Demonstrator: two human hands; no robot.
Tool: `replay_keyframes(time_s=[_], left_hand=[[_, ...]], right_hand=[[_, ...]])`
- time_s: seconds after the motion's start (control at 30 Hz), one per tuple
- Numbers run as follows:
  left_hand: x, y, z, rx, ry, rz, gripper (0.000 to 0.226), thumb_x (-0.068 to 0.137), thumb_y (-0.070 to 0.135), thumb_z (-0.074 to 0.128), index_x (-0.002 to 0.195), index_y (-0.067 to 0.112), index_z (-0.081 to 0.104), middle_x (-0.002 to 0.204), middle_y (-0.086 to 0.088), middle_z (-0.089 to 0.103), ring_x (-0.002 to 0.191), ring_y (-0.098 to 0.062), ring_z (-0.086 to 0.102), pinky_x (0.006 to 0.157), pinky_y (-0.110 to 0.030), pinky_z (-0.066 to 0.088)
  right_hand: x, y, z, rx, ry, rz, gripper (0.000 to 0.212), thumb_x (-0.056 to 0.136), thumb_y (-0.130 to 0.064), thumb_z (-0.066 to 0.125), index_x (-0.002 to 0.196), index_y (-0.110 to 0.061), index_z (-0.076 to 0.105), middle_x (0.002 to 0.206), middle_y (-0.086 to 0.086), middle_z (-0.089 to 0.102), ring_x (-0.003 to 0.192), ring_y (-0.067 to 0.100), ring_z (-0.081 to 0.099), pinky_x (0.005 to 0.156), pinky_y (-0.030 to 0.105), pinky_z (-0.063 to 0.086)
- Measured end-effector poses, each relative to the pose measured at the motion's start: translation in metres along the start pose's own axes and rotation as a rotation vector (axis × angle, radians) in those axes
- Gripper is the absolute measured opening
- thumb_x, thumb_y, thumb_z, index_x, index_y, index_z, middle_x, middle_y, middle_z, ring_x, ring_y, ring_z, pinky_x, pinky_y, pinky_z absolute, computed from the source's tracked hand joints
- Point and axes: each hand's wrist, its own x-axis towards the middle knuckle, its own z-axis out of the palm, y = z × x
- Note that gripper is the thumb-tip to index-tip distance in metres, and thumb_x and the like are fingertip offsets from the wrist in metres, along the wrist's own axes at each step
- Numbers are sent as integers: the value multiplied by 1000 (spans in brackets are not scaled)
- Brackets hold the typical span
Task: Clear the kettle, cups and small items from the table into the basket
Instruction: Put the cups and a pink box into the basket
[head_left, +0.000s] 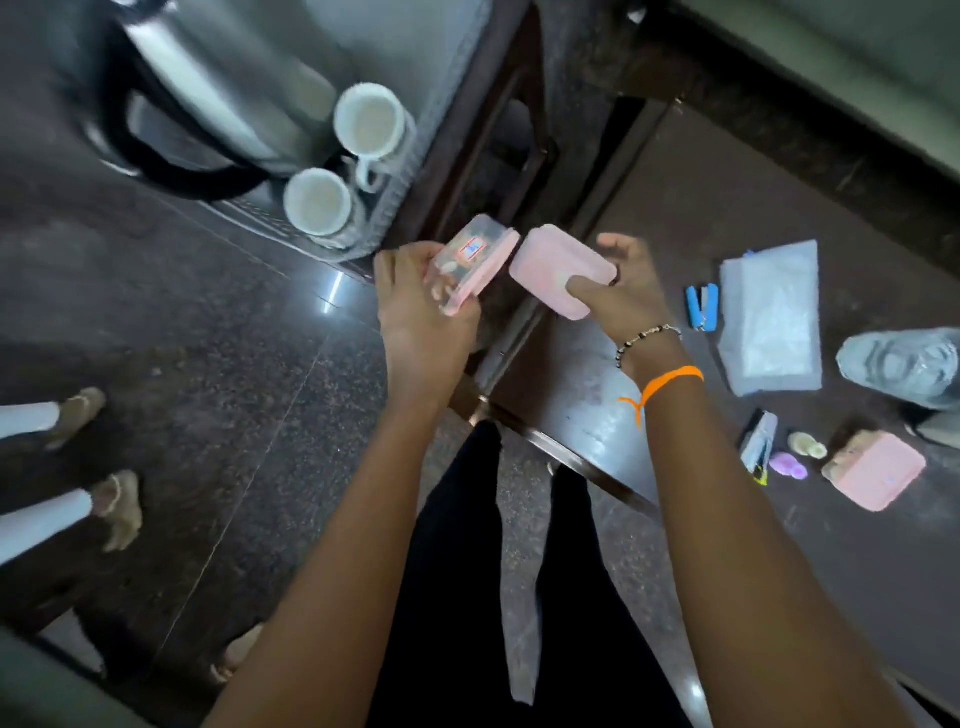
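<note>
Basket (415, 171): on the floor left of the table, already holding kettle (208, 88) and two cups (370, 120).
Left hand (415, 306): grips a clear box (470, 260), apparently heading basketward.
Right hand (623, 291): pinches a pink lid (556, 267) just beside the box.
Table (857, 597): stapler (702, 306), packet (771, 317) and pink tub (878, 470) remain.

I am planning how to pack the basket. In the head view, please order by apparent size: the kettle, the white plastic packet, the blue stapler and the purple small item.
1. kettle, though it is cut off by the frame.
2. white plastic packet
3. blue stapler
4. purple small item; it looks smaller than the stapler.
</note>
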Motion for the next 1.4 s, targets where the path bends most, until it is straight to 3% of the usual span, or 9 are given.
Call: replay_keyframes(time_s=[0.13, 0.37, 0.7, 0.9, 1.03, 1.2, 1.23, 1.33, 1.4], left_hand=[[48, 14, -33, 11, 130, 92, 46, 66, 2, 64, 111, 2, 54, 110, -9, 50, 99, -25, 53, 90, -27, 45], [139, 32, -46, 18, 158, 50, 42, 78, 13, 62, 118, 4, 50, 118, -14, 57, 104, -28, 56, 85, -32, 43], [217, 47, 0, 191, -94, -167, 40, 90, 7, 41, 129, 7, 35, 118, -19, 59, 108, -37, 56, 82, -38, 42], [242, 45, -2, 331, -221, -247, 34, 89, 6, 45, 123, 4, 51, 133, -15, 54, 124, -31, 51, 96, -35, 44], [242, 48, -3, 374, -261, -210, 34, 90, 5, 42, 122, 5, 52, 133, -16, 53, 124, -32, 49, 97, -37, 43], [235, 41, -21, 118, -233, -186, 19, 79, 4, 37, 82, -4, 54, 104, -27, 61, 104, -42, 53, 80, -39, 40], [232, 41, -25, 11, -233, -210, 24, 79, 5, 36, 84, -1, 58, 101, -22, 64, 101, -37, 54, 81, -34, 42], [225, 41, -32, -150, -237, -239, 45, 86, -5, 35, 127, -3, 54, 135, -18, 54, 126, -24, 50, 107, -29, 37], [217, 43, -35, -199, -229, -177, 40, 82, -11, 34, 117, -15, 53, 125, -34, 52, 96, -18, 64, 85, -21, 48]], right_hand=[[9, -35, 36, 74, 34, -78, 53, 76, 1, 67, 123, -5, 46, 89, -6, 53, 70, 1, 48, 64, 9, 43], [17, -82, 69, 166, 85, -145, 45, 78, 2, 65, 119, -5, 48, 105, 10, 58, 80, 9, 51, 71, 14, 43], [25, -100, 78, 194, 222, -181, 38, 77, -11, 70, 105, -23, 49, 101, -1, 62, 69, 4, 48, 62, 11, 46], [37, -113, 88, 151, 271, -240, 46, 72, -3, 73, 111, -11, 49, 100, 4, 61, 86, 15, 57, 82, 34, 50], [48, -137, 102, 48, 339, -413, 46, 63, -7, 79, 104, -7, 58, 96, -4, 61, 84, 1, 59, 78, 24, 50], [74, -162, 117, -296, 318, -654, 42, 60, -17, 75, 98, -6, 62, 97, 3, 66, 94, 24, 57, 81, 27, 45], [81, -163, 120, -398, 272, -681, 43, 61, -16, 75, 101, -5, 62, 102, 6, 67, 98, 25, 55, 83, 25, 42], [97, -161, 132, -691, 131, -748, 41, 71, -6, 68, 110, -4, 60, 110, 14, 65, 112, 30, 51, 92, 28, 37], [102, -156, 138, -795, 83, -765, 36, 79, -4, 58, 114, -2, 60, 112, 19, 64, 115, 32, 51, 92, 30, 34]])
